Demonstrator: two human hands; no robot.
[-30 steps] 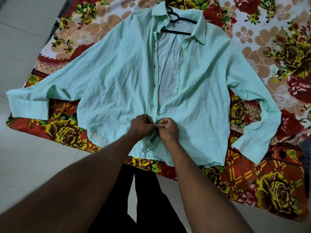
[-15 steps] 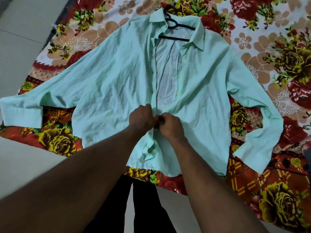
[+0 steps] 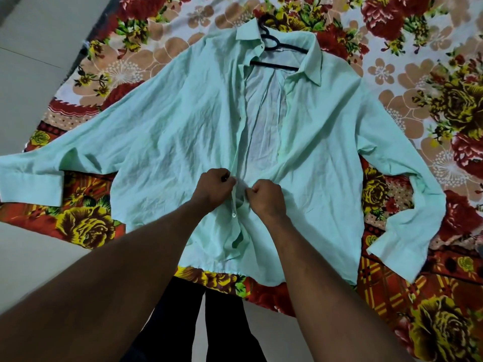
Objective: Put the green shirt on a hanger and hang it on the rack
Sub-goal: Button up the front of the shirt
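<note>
The pale green shirt [image 3: 167,142] lies spread flat on a flowered bedspread, sleeves out to both sides. A black hanger [image 3: 277,45] sits inside its collar, hook pointing away from me. The front stands open from the collar down to my hands. My left hand [image 3: 213,188] pinches the left placket edge and my right hand [image 3: 265,195] pinches the right edge, fists almost touching at mid-front. A white button [image 3: 234,215] shows just below them, where the front is closed.
The red, yellow and white flowered bedspread [image 3: 431,105] covers the bed under the shirt. Pale tiled floor [image 3: 28,61] lies to the left. My dark trouser legs [image 3: 224,322] stand at the bed's near edge. No rack is in view.
My hands have moved up the shirt front from near the hem to a higher spot on the placket. The camera has shifted slightly closer.
</note>
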